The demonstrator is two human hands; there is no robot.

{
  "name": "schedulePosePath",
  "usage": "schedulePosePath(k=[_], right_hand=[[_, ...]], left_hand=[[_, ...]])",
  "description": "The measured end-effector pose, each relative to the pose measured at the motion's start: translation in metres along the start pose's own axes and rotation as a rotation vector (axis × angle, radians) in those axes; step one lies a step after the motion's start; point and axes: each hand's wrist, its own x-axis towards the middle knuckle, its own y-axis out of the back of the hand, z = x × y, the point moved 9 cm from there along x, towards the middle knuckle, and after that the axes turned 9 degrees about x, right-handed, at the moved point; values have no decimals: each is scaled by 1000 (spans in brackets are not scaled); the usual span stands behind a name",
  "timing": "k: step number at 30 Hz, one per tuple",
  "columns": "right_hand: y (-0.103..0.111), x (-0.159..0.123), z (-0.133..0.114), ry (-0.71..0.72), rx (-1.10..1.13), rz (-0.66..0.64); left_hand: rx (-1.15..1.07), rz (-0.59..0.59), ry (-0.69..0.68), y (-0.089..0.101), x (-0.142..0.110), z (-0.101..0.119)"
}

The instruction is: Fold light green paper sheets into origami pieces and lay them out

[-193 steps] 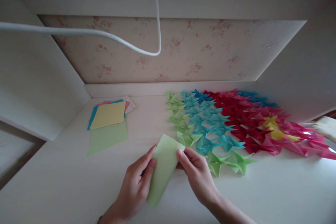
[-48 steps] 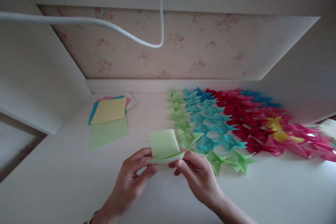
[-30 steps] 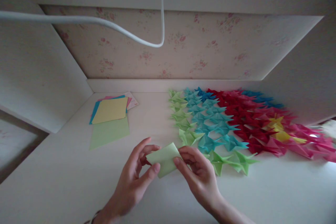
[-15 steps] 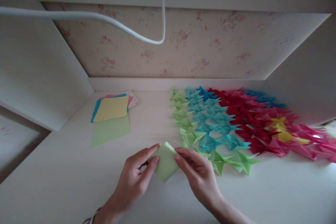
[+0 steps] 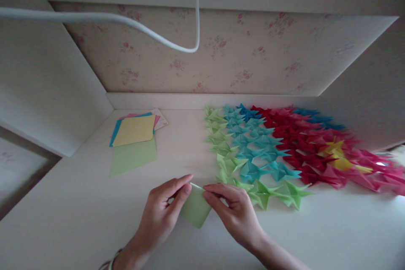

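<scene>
A folded light green origami paper (image 5: 196, 207) is held between my two hands above the white desk. My left hand (image 5: 167, 202) pinches its upper left edge between thumb and forefinger. On the upper right edge, the thumb and forefinger of my right hand (image 5: 234, 206) are closed as well. The paper's top edge shows as a thin pale line between the fingertips, and its lower corner points toward me. Just beyond my right hand stand light green paper cranes (image 5: 262, 194), the nearest close to its knuckles.
Rows of turquoise cranes (image 5: 253, 171), red cranes (image 5: 287, 143), pink cranes (image 5: 367, 171) and a few yellow ones cover the desk's right side. At left lie stacked yellow paper (image 5: 134, 130) and a green sheet (image 5: 136, 158). A white cable (image 5: 152, 36) hangs in front of the flowered back panel.
The folded paper has tipped so its top corner no longer shows, and its lower corner has dropped slightly toward me. My right hand has shifted a little left and down along it.
</scene>
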Motion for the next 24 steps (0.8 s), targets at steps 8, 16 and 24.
schedulePosePath(k=[8,16,24], right_hand=[[-5,0,12,-97,223,-58],[-15,-2,9,-176,241,-188],[-12,-1,10,-155,131,-143]], left_hand=[[50,63,31,8,2,-3],[154,173,-190,17,-4,17],[144,201,-151,18,-5,15]])
